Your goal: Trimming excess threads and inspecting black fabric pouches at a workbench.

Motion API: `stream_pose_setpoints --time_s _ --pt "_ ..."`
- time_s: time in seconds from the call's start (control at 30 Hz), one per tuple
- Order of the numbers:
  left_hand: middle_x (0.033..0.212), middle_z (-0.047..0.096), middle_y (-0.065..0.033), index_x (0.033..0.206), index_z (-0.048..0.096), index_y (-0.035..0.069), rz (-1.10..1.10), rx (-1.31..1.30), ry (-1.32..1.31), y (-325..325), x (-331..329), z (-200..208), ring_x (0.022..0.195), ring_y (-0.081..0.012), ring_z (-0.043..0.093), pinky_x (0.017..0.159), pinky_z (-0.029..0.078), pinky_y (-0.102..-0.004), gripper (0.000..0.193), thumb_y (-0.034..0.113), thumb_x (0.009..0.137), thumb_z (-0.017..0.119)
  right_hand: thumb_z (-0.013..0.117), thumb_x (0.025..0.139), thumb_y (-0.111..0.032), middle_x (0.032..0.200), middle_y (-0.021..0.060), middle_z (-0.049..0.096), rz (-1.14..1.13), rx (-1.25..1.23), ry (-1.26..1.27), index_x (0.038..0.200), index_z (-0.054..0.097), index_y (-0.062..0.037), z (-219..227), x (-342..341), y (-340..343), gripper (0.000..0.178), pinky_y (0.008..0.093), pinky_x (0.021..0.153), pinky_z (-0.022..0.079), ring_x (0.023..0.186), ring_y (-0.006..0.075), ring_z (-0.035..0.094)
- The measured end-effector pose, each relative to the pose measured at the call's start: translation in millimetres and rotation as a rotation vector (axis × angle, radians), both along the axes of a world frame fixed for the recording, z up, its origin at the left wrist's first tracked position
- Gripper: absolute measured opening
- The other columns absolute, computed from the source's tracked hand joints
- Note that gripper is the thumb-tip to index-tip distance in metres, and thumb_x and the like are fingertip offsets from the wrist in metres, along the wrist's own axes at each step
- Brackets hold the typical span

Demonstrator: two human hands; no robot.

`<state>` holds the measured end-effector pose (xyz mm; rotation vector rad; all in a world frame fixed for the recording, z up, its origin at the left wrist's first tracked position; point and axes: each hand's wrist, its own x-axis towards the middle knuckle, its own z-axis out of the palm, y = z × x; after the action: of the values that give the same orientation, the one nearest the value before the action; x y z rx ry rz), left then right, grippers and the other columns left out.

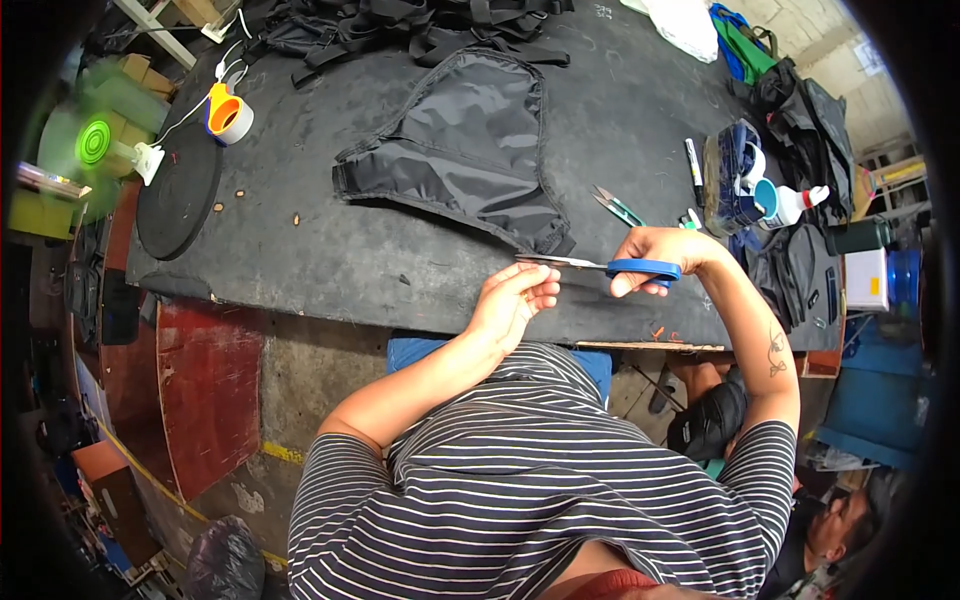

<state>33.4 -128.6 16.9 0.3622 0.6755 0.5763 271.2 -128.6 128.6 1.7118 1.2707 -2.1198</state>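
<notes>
My right hand (655,258) grips a pair of scissors by the blue handles (645,268), the blades pointing left. My left hand (512,300) is just below the blade tips, its thumb and fingers pinched together. Whatever it pinches, if anything, is too small to make out. Beyond the blades lies a shaped black fabric panel (465,140) with bound edges, its near corner close to the scissors. Green-handled thread snips (620,207) rest on the table past my right hand.
Black straps (430,25) pile along the far side of the dark worktable (330,260). At left are a round black disc (180,195), an orange-and-white roll (230,118) and a blurred green fan (97,143). A marker (694,165) and a white bottle (798,203) stand right. Another person (840,525) is lower right.
</notes>
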Motion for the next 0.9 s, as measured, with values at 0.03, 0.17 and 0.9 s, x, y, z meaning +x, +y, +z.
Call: stream_pose_setpoints --time_s 0.03,0.17,0.9 --pt "0.089 0.065 -0.0089 0.095 0.060 0.001 0.003 0.013 0.004 0.3 -0.5 0.3 0.077 -0.0150 0.062 0.069 0.051 -0.0260 0.012 0.009 0.087 0.059 0.073 0.078 -0.034 0.056 -0.0016 0.052 0.019 0.026 0.008 0.069 0.056 -0.0043 -0.4 0.1 0.1 0.035 0.0218 0.040 0.037 0.044 0.0073 0.048" --pt "0.089 0.065 -0.0087 0.095 0.060 0.002 -0.007 0.021 0.001 1.1 -1.6 -0.4 0.077 -0.0148 0.062 0.070 0.051 -0.0263 0.011 0.010 0.087 0.059 0.075 0.076 -0.034 0.053 -0.0019 0.050 0.027 0.049 0.120 0.065 0.054 -0.0067 -12.6 7.2 -5.6 0.036 0.0229 0.041 0.037 0.045 0.0075 0.047" --pt "0.090 0.065 -0.0094 0.093 0.059 0.002 -0.018 -0.006 0.005 -3.8 -1.6 -5.5 0.078 -0.0161 0.061 0.069 0.051 -0.0277 0.011 0.010 0.087 0.056 0.075 0.074 -0.040 0.055 -0.0025 0.050 -0.018 0.016 0.165 0.069 0.055 -0.0051 -9.5 1.0 -3.3 0.041 0.0212 0.046 0.037 0.051 0.0060 0.049"
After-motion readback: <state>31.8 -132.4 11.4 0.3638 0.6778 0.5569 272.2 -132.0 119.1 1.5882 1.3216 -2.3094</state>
